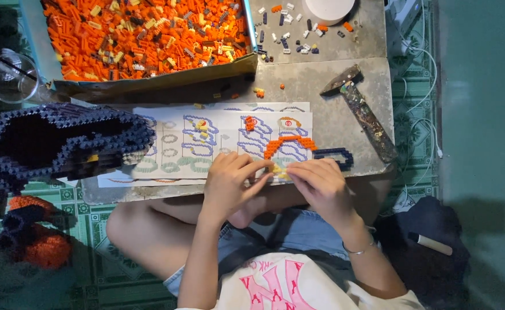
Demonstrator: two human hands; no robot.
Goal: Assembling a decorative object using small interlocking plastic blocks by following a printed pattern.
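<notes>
**Seating Small Bricks on the Pattern Sheet**

Nearest: knees folded under the low stone slab (333,129), over a green patterned floor mat (91,275). At the slab's near edge, left hand (227,183) and right hand (321,185) met fingertip to fingertip, both pinched around a few small pale-yellow bricks (279,170). Pinched, not clenched; exact count hidden by the fingers.

Just beyond, resting on the pattern sheet (177,123): an orange arched strip (289,143) and, at the sheet's right edge, a dark blue loop (334,155). Left of the sheet, a large dark blue brick shell (63,140).

Judged best practice: kept fingertips low, aligned studs before pressing, pressed straight down against the slab, held the sheet flat.

Farther right, a worn hammer (361,112). Farthest, a tray of orange bricks (143,37), scattered loose bricks (289,34), a white round container (328,8).
</notes>
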